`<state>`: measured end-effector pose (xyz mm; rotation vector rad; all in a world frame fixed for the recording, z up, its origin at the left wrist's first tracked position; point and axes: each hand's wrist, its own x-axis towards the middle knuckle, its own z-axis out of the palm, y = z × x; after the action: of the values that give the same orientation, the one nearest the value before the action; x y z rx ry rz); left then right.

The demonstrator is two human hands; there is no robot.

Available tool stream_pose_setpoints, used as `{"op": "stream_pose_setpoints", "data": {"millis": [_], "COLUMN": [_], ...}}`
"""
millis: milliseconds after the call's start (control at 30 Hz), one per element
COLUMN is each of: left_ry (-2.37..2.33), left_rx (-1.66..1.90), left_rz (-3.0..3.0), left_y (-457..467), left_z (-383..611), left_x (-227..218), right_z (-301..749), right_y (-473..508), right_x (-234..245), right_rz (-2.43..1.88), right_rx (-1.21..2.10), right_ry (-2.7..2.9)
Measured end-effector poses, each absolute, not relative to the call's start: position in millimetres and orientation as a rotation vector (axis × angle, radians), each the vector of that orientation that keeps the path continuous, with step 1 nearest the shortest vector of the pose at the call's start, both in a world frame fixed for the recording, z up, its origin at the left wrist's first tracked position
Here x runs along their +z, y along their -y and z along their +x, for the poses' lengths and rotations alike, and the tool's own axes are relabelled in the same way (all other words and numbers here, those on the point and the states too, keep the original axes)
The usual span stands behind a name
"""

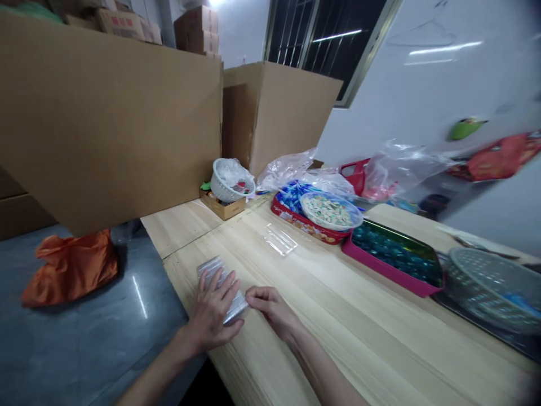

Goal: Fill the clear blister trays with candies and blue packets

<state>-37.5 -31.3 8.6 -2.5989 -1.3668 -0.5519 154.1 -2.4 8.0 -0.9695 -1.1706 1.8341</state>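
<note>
Clear plastic packet (235,305) is held low in the middle of the frame, on the pale wooden tabletop (380,344) near its left edge. The left hand (211,309) is laid over the packet with the fingers spread and slightly curved, so that most of it is covered and its silvery, ridged surface is seen only at the top and lower right. The right hand (270,310) is placed just to the right, with the fingers pressed together and extended toward the packet's lower right end; whether they touch it cannot be told. A second clear plastic tray (280,239) is lying on the tabletop above and to the right of the hands, well apart from them. Farther up, a white bowl of wrapped sweets (329,210) is set on a red tin (296,221) filled with blue-wrapped items. A pink tray (389,276) of teal round sweets (395,248) is placed to the right, beside a grey plastic basket (492,287) at the right edge. A white basket (230,181) is seated in a shallow cardboard box (223,207) against a large cardboard sheet (105,113) at upper left, and an orange plastic bag (70,270) is lying on the grey floor (84,349) at left.
</note>
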Motion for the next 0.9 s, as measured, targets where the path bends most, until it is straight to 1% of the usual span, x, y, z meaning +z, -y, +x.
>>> {"op": "stream_pose_setpoints", "data": {"millis": [267,400,600,733,833,900], "left_ry": [1.448,1.404,1.374,1.367,1.349,1.338], "left_rx": [-0.534,-0.554,-0.626,-0.635,-0.652,-0.659], "left_rz": [-2.549,-2.555,-2.509,-2.493,-2.474,-2.461], "left_y": [34.8,33.0,29.3,28.2,27.6,27.3], "left_z": [-49.7,-49.0,-47.9,-47.7,-47.8,-47.9], "left_x": [11.2,12.9,8.8,7.0,6.8,7.2], "right_z": [136.8,146.4,165.4,198.8,224.6,231.8], "right_y": [-11.1,-28.9,-66.2,-89.3,-102.9,-108.1], "right_x": [-5.6,-16.7,-30.7,-35.7,-37.2,-38.4], "right_rz": [-0.906,-1.044,-1.228,-1.402,-1.535,-1.639], "right_rx": [1.908,1.779,1.574,1.343,1.092,0.886], "right_ry": [1.082,1.053,1.18,1.186,1.176,1.274]}}
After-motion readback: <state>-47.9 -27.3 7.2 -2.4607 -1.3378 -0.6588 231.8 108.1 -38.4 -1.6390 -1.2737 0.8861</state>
